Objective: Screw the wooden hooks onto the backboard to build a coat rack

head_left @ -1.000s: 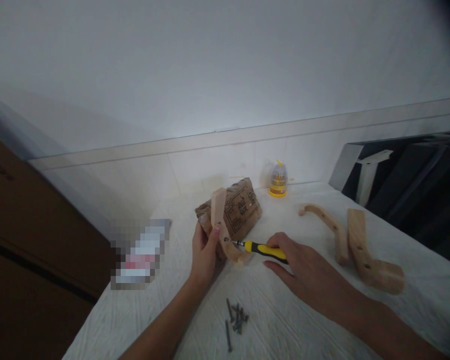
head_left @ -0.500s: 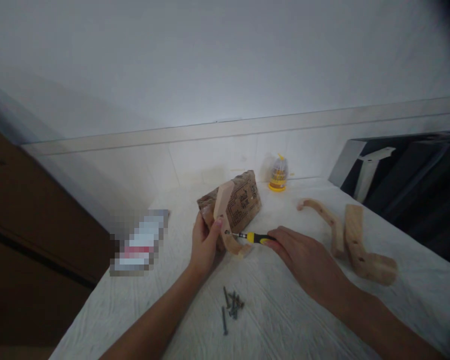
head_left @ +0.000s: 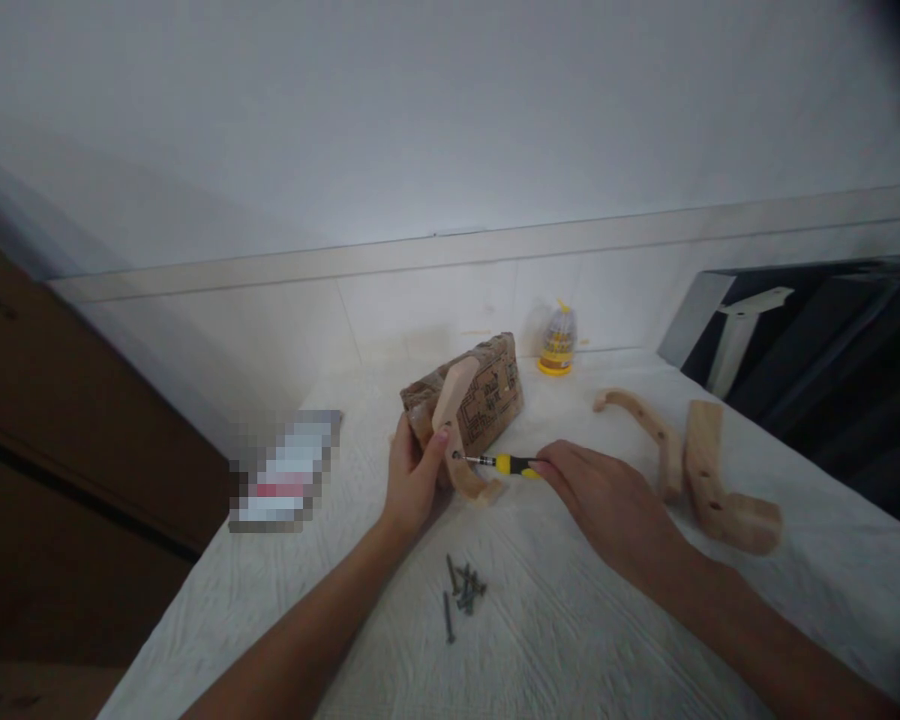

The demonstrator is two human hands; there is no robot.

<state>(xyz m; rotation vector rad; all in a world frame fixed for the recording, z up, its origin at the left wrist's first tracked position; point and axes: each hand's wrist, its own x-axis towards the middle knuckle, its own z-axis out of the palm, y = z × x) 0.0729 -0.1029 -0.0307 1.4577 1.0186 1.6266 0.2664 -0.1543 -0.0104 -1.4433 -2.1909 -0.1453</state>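
My left hand [head_left: 414, 462] is closed around a curved wooden hook [head_left: 454, 410], its thumb on the front of the wood, and presses it against a brown patterned box [head_left: 493, 395]. The box stands tilted on the cloth. In my right hand [head_left: 607, 500] is a yellow and black screwdriver [head_left: 511, 464], gripped by its handle end. Its tip meets the lower hole in the hook, where the screw head is too small to make out. Below the hands lies a small pile of screws [head_left: 466, 590].
Two more wooden hooks, one slim [head_left: 649, 425] and one thick [head_left: 709, 480], lie at the right. A yellow-based bit case [head_left: 556, 345] stands by the wall. At the left is a blurred-out flat object [head_left: 292, 465]. Dark panels [head_left: 817, 370] border the white cloth [head_left: 555, 640] on the right.
The view has shifted slightly, so everything sits a little higher. My right hand has turned a little on the screwdriver, whose tip stays at the hook's hole. My left hand keeps its hold.
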